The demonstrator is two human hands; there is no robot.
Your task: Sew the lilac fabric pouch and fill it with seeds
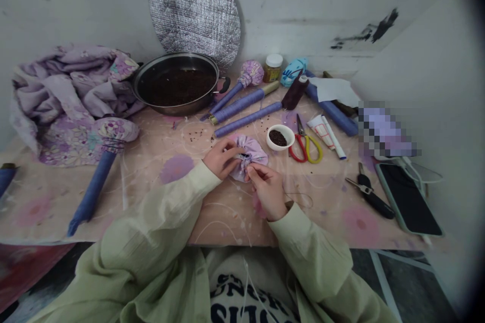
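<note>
Between my hands lies a small gathered pouch of purple floral cloth (255,149), its puckered mouth facing up with something dark inside. My left hand (223,157) closes on the pouch's left rim with thumb and fingers. At the near edge of the gather, my right hand (268,186) pinches the cloth; whether a needle is in that pinch is too small to tell. A thin thread (305,199) loops on the table beside my right wrist. Just beyond the pouch stands a white bowl (290,133) of dark grains, with red-and-yellow-handled scissors (306,149) to its right.
A black pan (138,86) with dark contents stands behind, before a silver round mat (195,7). Purple-wrapped sticks (248,118), a thread cone (294,93) and a jar (273,68) lie across the back. Purple cloth (68,91) fills the left; a phone (409,199) and keys (373,199) lie right.
</note>
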